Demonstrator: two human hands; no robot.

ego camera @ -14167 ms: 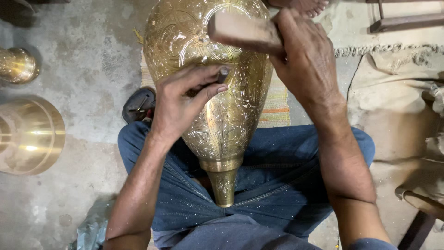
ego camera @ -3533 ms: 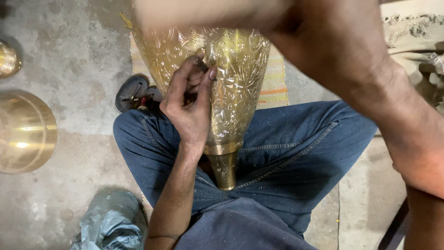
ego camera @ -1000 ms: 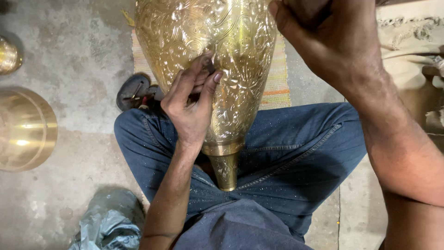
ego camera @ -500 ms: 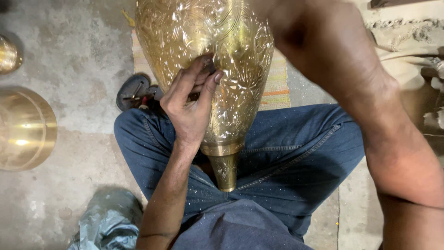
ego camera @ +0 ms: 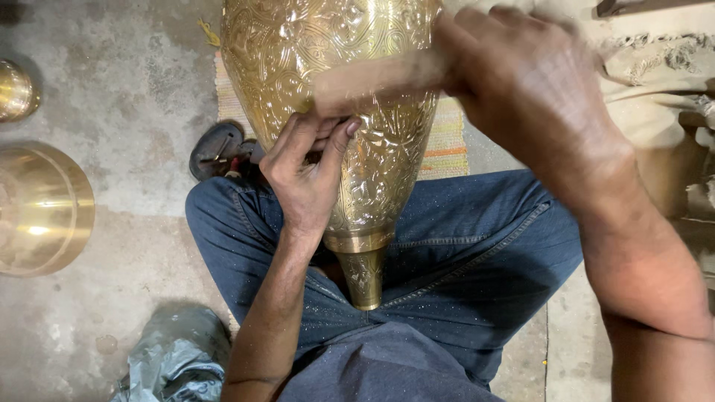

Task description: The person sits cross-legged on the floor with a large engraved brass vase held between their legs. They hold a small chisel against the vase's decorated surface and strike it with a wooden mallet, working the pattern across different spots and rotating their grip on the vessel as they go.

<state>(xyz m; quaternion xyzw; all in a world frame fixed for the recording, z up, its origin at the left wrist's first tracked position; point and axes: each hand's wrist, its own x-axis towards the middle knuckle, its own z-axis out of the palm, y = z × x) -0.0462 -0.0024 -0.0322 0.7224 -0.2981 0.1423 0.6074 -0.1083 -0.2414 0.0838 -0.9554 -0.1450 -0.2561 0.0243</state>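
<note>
An engraved brass vase (ego camera: 350, 126) is laid across a lap in blue jeans (ego camera: 462, 253), its long axis running away from the camera, narrow neck pointing toward the body. A small tool, mostly hidden, is pinched against it by the left hand (ego camera: 305, 175); a blurred wooden mallet (ego camera: 372, 78) is gripped in the right hand (ego camera: 529, 97).

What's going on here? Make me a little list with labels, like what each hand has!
Left hand: pinches a small tool, mostly hidden, against the brass vase
Right hand: grips a wooden mallet, blurred
Vase: engraved, narrow end in the lap of the jeans
Floor, left: brass bowl
Bottom left: grey plastic bag
</note>
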